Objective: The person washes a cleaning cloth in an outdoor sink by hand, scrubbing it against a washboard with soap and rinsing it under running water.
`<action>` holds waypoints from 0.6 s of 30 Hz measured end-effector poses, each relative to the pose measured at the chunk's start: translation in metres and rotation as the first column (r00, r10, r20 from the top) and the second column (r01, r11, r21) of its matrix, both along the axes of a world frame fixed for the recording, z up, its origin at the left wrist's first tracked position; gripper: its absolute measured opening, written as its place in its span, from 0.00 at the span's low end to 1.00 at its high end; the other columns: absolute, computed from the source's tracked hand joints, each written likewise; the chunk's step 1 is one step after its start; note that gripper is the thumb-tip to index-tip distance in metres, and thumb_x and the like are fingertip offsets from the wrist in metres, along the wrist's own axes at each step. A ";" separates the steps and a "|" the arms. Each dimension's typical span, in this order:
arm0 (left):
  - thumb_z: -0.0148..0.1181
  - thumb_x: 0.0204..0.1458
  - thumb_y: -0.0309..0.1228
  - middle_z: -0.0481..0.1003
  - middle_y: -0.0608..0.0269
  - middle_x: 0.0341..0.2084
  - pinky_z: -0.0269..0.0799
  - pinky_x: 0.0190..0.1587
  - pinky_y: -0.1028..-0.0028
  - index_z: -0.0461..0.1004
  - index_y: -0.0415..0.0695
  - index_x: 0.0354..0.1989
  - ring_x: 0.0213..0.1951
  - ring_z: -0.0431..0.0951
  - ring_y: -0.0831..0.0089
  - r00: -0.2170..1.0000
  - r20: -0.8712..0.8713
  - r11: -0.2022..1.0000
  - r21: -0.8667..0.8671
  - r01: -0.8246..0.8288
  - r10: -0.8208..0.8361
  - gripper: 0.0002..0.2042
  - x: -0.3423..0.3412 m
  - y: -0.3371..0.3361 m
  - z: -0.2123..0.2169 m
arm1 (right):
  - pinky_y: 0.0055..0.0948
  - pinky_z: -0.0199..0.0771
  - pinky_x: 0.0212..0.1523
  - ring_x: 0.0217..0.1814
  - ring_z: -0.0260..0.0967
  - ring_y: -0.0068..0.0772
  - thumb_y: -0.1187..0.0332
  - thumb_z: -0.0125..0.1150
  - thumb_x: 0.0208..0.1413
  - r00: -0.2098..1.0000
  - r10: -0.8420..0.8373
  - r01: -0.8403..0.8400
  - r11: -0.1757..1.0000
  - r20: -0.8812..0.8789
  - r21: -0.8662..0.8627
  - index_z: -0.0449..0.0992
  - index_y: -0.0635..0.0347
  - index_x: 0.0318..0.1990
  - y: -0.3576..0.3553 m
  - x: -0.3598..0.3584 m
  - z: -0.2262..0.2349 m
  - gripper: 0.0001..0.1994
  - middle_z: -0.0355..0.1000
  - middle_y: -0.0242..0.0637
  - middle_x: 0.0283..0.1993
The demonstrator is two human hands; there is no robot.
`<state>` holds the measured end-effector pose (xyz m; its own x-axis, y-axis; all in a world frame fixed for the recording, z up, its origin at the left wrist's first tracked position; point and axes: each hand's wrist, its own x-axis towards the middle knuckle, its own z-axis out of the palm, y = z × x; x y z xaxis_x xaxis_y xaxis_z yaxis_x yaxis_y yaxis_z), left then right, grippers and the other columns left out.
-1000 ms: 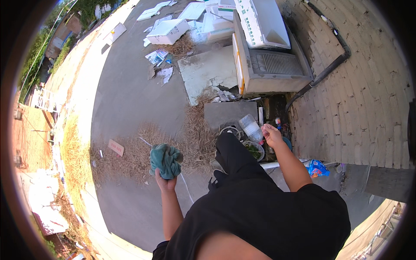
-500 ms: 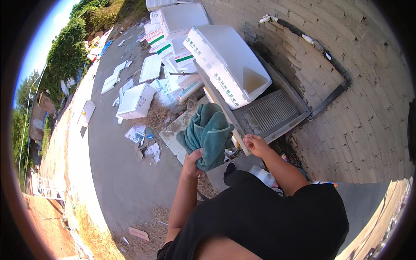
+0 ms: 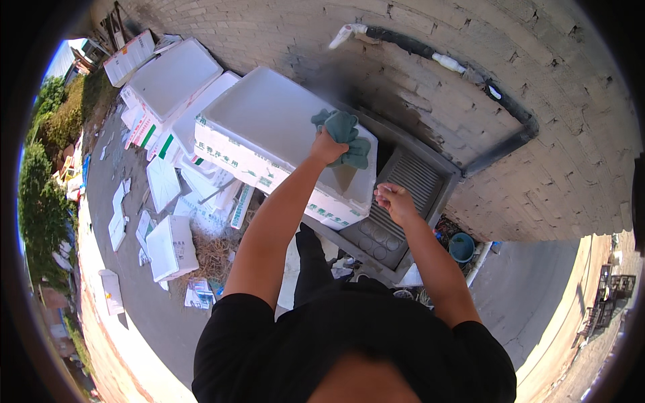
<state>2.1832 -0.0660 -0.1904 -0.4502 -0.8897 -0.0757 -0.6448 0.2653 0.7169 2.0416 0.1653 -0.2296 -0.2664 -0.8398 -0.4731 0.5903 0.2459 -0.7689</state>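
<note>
A bunched green cloth (image 3: 356, 149) is gripped in my left hand (image 3: 328, 146), held over the inside of a white foam box (image 3: 263, 160). The box stands tilted across a grey stone sink, with a small patch of brownish water in its near right corner. My right hand (image 3: 398, 204) is just right of the box, above the ribbed washboard (image 3: 418, 180) of the sink. Its fingers are curled together; whatever they may hold is too small to make out.
More white foam boxes (image 3: 176, 77) are stacked to the left, with loose lids (image 3: 163, 185) and a tipped box (image 3: 171, 248) on the ground. Behind the sink rises a brick wall (image 3: 470, 127) carrying a dark pipe (image 3: 403, 41). A teal bucket (image 3: 461, 247) sits at right.
My left hand has carried the cloth forward from in front of the sink to over the foam box. My body has stepped closer; my right hand keeps its curled shape beside the sink.
</note>
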 end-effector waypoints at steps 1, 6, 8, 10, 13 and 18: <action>0.68 0.32 0.44 0.61 0.43 0.56 0.65 0.54 0.63 0.52 0.41 0.61 0.54 0.67 0.54 0.980 0.197 0.999 0.045 0.027 -0.036 0.46 -0.003 -0.017 -0.019 | 0.22 0.73 0.31 0.29 0.70 0.23 0.70 0.60 0.53 0.999 -0.020 0.020 1.000 -0.036 0.012 0.73 0.65 0.39 -0.019 0.004 -0.006 0.09 0.73 0.37 0.32; 0.63 0.36 0.53 0.62 0.39 0.53 0.64 0.54 0.60 0.54 0.40 0.61 0.54 0.66 0.48 0.639 0.473 0.795 0.338 0.504 -0.607 0.45 0.000 -0.057 -0.058 | 0.22 0.73 0.29 0.27 0.69 0.24 0.72 0.59 0.52 0.979 -0.162 0.175 0.979 -0.126 0.100 0.73 0.68 0.39 -0.115 -0.001 -0.059 0.09 0.73 0.37 0.31; 0.62 0.40 0.53 0.66 0.40 0.49 0.65 0.52 0.59 0.60 0.38 0.55 0.52 0.68 0.49 0.488 0.367 0.608 0.404 0.684 -0.792 0.39 0.019 -0.043 -0.043 | 0.23 0.73 0.28 0.28 0.71 0.27 0.74 0.56 0.52 0.969 -0.192 0.217 0.962 -0.152 0.167 0.73 0.70 0.39 -0.139 0.004 -0.083 0.09 0.73 0.38 0.32; 0.62 0.41 0.53 0.70 0.43 0.44 0.68 0.47 0.59 0.65 0.37 0.47 0.48 0.71 0.53 0.366 0.383 0.509 0.399 0.763 -0.848 0.34 0.042 -0.029 0.001 | 0.29 0.74 0.35 0.37 0.72 0.32 0.70 0.56 0.54 0.951 -0.060 0.142 0.957 -0.305 0.253 0.72 0.68 0.44 -0.186 0.000 -0.108 0.12 0.73 0.42 0.36; 0.62 0.43 0.46 0.75 0.51 0.31 0.72 0.37 0.62 0.69 0.36 0.37 0.36 0.78 0.57 0.155 0.382 0.328 0.442 0.835 -0.911 0.23 0.066 -0.025 0.017 | 0.40 0.70 0.45 0.46 0.70 0.43 0.60 0.54 0.57 0.619 0.216 0.105 0.930 -0.755 0.353 0.72 0.66 0.47 -0.236 -0.006 -0.157 0.18 0.73 0.48 0.41; 0.53 0.46 0.30 0.76 0.56 0.23 0.73 0.28 0.64 0.70 0.40 0.31 0.27 0.79 0.59 0.150 0.332 0.273 0.362 0.891 -0.931 0.07 0.078 -0.030 -0.007 | 0.44 0.60 0.56 0.56 0.63 0.48 0.47 0.54 0.52 0.126 0.606 0.162 0.769 -0.786 0.619 0.70 0.64 0.49 -0.296 0.019 -0.192 0.28 0.67 0.52 0.51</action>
<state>2.2616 -0.0962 -0.1970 -0.8283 0.1585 -0.5374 -0.1669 0.8458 0.5067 2.0604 -0.1310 -0.4217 -0.6326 -0.7099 -0.3095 -0.6384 0.7043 -0.3105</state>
